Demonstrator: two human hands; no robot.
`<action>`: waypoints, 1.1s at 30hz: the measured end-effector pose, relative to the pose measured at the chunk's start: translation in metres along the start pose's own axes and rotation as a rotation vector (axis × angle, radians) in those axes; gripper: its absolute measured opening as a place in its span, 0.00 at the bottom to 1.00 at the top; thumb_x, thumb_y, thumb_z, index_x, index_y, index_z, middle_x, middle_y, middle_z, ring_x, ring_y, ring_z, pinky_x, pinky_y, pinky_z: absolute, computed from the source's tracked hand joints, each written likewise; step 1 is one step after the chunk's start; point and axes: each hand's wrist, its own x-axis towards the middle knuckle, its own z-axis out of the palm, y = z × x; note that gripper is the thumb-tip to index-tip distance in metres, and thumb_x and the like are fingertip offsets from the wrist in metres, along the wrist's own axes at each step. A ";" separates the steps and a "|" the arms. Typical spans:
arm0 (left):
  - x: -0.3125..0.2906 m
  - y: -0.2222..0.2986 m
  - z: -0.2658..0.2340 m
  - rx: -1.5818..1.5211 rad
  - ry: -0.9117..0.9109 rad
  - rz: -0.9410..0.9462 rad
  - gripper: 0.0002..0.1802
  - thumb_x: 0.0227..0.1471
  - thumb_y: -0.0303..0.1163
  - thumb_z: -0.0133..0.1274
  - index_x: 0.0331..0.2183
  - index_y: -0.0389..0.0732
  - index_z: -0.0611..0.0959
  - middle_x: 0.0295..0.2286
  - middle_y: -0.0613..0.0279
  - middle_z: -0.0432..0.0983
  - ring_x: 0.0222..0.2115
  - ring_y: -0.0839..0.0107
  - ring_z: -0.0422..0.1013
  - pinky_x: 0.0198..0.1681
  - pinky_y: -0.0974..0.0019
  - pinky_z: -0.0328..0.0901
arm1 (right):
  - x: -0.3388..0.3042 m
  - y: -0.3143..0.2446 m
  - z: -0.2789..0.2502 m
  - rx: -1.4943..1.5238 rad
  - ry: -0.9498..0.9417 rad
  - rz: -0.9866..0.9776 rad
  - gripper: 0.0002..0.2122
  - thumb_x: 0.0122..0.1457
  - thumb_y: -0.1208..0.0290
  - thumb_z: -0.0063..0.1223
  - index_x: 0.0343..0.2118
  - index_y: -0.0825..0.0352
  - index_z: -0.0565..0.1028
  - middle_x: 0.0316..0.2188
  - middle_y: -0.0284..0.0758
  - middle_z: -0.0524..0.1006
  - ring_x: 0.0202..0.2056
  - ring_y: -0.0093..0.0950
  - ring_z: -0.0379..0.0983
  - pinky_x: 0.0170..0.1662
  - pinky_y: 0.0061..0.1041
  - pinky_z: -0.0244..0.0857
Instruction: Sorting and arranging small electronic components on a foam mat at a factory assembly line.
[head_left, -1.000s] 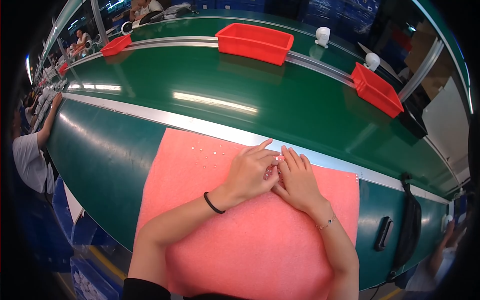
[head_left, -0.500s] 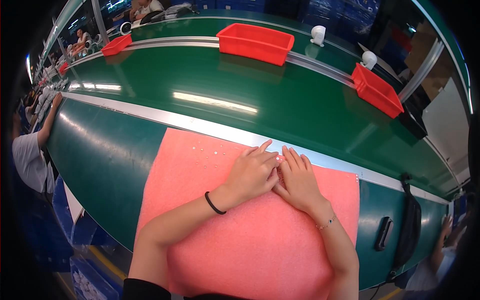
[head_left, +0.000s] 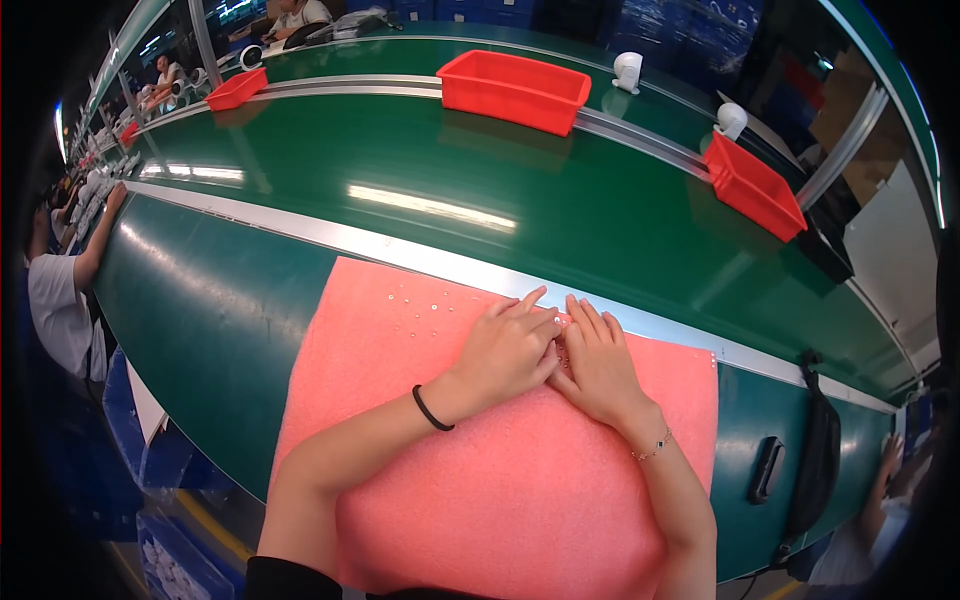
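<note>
A pink towel-like cloth [head_left: 450, 490] lies under both my forearms. My left hand [head_left: 505, 348] rests near its far edge, with one finger stretched out and the others bent. Its thumb and nearest finger come close together beside some tiny shiny pieces; whether one is between them is hidden. Against it lies my right hand [head_left: 600, 368], palm down, its fingers extended. The tiny round pieces [head_left: 564, 350] are partly covered by my hands. More small light-coloured pieces [head_left: 433, 307] are scattered on the cloth to the left of my hands.
Beyond a metal rail [head_left: 400, 252] runs a green belt [head_left: 300, 150]. Red bins [head_left: 515, 98] line its far side, with white rounded devices [head_left: 627, 72] behind. A black oblong object [head_left: 767, 469] and a black strap-like bag [head_left: 818, 450] lie rightward. Other people work at left and right.
My hands keep nearly the same place and pose. The view has shifted very slightly; no piece has visibly moved.
</note>
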 end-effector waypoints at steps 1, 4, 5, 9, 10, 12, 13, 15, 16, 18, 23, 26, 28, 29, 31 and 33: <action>0.000 0.000 0.000 0.002 -0.007 0.000 0.09 0.46 0.27 0.53 0.32 0.36 0.82 0.40 0.55 0.78 0.54 0.56 0.65 0.49 0.54 0.63 | 0.000 0.000 0.000 0.005 -0.004 0.003 0.20 0.54 0.57 0.51 0.43 0.70 0.69 0.57 0.53 0.62 0.59 0.46 0.57 0.60 0.49 0.48; 0.000 -0.001 0.001 0.008 -0.001 0.000 0.09 0.46 0.27 0.53 0.32 0.37 0.82 0.40 0.55 0.78 0.54 0.56 0.65 0.48 0.53 0.63 | 0.000 0.000 0.000 -0.006 -0.004 0.002 0.21 0.55 0.57 0.51 0.43 0.70 0.69 0.57 0.53 0.62 0.59 0.47 0.57 0.60 0.49 0.48; 0.000 -0.001 0.001 0.008 -0.001 0.000 0.09 0.46 0.27 0.53 0.32 0.37 0.82 0.40 0.55 0.78 0.54 0.56 0.65 0.48 0.53 0.63 | 0.000 -0.001 -0.002 -0.006 -0.004 0.002 0.21 0.55 0.57 0.51 0.43 0.70 0.69 0.57 0.53 0.62 0.59 0.47 0.57 0.60 0.49 0.48; -0.001 -0.002 0.001 0.015 -0.011 -0.007 0.09 0.46 0.27 0.53 0.32 0.37 0.82 0.40 0.56 0.78 0.54 0.56 0.64 0.49 0.53 0.63 | 0.001 -0.002 -0.005 0.010 -0.076 0.028 0.23 0.55 0.57 0.52 0.45 0.72 0.67 0.59 0.53 0.59 0.62 0.45 0.52 0.62 0.48 0.45; -0.001 -0.002 0.001 0.016 -0.012 -0.011 0.09 0.46 0.27 0.53 0.33 0.37 0.82 0.40 0.56 0.78 0.55 0.56 0.64 0.49 0.53 0.63 | 0.001 -0.002 -0.005 0.007 -0.079 0.029 0.23 0.55 0.57 0.52 0.45 0.73 0.66 0.59 0.52 0.59 0.62 0.45 0.52 0.62 0.48 0.45; -0.001 -0.002 0.002 0.004 0.001 -0.018 0.10 0.45 0.26 0.53 0.33 0.37 0.82 0.39 0.56 0.78 0.54 0.56 0.65 0.49 0.54 0.64 | 0.001 -0.003 -0.006 0.021 -0.075 0.033 0.23 0.55 0.57 0.51 0.46 0.72 0.67 0.59 0.52 0.59 0.62 0.45 0.52 0.62 0.48 0.45; 0.000 -0.002 0.002 -0.009 0.012 -0.026 0.10 0.45 0.26 0.53 0.34 0.37 0.82 0.39 0.57 0.78 0.53 0.57 0.66 0.48 0.54 0.64 | 0.001 -0.003 -0.006 0.037 -0.071 0.037 0.23 0.56 0.57 0.51 0.46 0.72 0.67 0.59 0.52 0.59 0.62 0.45 0.52 0.62 0.48 0.45; 0.001 -0.002 0.002 -0.059 0.023 -0.048 0.10 0.44 0.25 0.53 0.33 0.37 0.82 0.39 0.57 0.79 0.52 0.57 0.67 0.47 0.55 0.65 | 0.000 -0.003 -0.004 0.029 -0.065 0.035 0.23 0.56 0.57 0.51 0.46 0.72 0.67 0.59 0.52 0.59 0.62 0.45 0.52 0.62 0.48 0.45; 0.001 -0.003 0.001 -0.108 0.032 -0.070 0.10 0.44 0.24 0.53 0.33 0.37 0.82 0.38 0.58 0.79 0.52 0.57 0.68 0.47 0.55 0.66 | 0.000 -0.003 -0.003 0.024 -0.060 0.033 0.23 0.56 0.56 0.51 0.47 0.72 0.67 0.59 0.52 0.59 0.62 0.45 0.52 0.62 0.48 0.45; 0.002 -0.002 -0.001 -0.112 0.078 -0.051 0.10 0.43 0.24 0.53 0.33 0.37 0.83 0.38 0.58 0.79 0.51 0.58 0.68 0.46 0.56 0.67 | 0.001 -0.003 -0.004 0.026 -0.061 0.031 0.23 0.56 0.56 0.51 0.47 0.72 0.68 0.59 0.52 0.59 0.62 0.45 0.52 0.62 0.48 0.45; 0.002 -0.004 0.001 -0.137 0.090 -0.039 0.09 0.43 0.24 0.53 0.31 0.36 0.83 0.38 0.58 0.79 0.51 0.58 0.69 0.46 0.56 0.67 | 0.000 0.000 0.001 -0.011 0.011 -0.004 0.21 0.55 0.56 0.52 0.45 0.69 0.71 0.57 0.52 0.62 0.59 0.45 0.56 0.59 0.49 0.49; 0.001 -0.005 0.002 -0.118 0.044 -0.065 0.09 0.42 0.24 0.53 0.31 0.36 0.83 0.39 0.57 0.79 0.51 0.58 0.68 0.46 0.56 0.66 | 0.000 -0.001 0.000 0.009 0.016 -0.003 0.20 0.55 0.56 0.52 0.43 0.69 0.72 0.56 0.51 0.63 0.59 0.45 0.57 0.59 0.49 0.49; 0.001 -0.006 0.003 -0.121 0.054 -0.053 0.10 0.42 0.25 0.54 0.31 0.36 0.83 0.36 0.55 0.79 0.51 0.55 0.68 0.47 0.55 0.66 | -0.001 0.000 0.001 -0.015 0.016 -0.009 0.20 0.55 0.56 0.52 0.43 0.69 0.72 0.56 0.51 0.63 0.59 0.46 0.57 0.59 0.49 0.49; 0.001 -0.005 0.003 -0.121 0.053 -0.053 0.10 0.42 0.25 0.54 0.31 0.36 0.83 0.36 0.55 0.79 0.51 0.55 0.68 0.47 0.55 0.66 | -0.001 0.000 0.000 -0.015 0.017 -0.008 0.20 0.55 0.56 0.52 0.43 0.69 0.72 0.56 0.51 0.63 0.59 0.46 0.57 0.59 0.49 0.49; 0.001 -0.004 0.002 -0.117 0.022 -0.059 0.10 0.43 0.26 0.54 0.31 0.35 0.83 0.36 0.56 0.79 0.52 0.55 0.67 0.48 0.55 0.65 | -0.001 -0.001 -0.001 -0.008 0.023 -0.006 0.20 0.55 0.56 0.51 0.43 0.68 0.72 0.56 0.51 0.63 0.59 0.45 0.57 0.59 0.49 0.49; 0.002 -0.004 0.001 -0.099 0.017 -0.050 0.10 0.43 0.26 0.53 0.31 0.35 0.83 0.36 0.57 0.79 0.52 0.55 0.67 0.49 0.56 0.64 | -0.001 0.000 0.001 -0.015 0.022 -0.007 0.20 0.55 0.56 0.51 0.44 0.68 0.71 0.56 0.51 0.63 0.59 0.46 0.57 0.59 0.49 0.49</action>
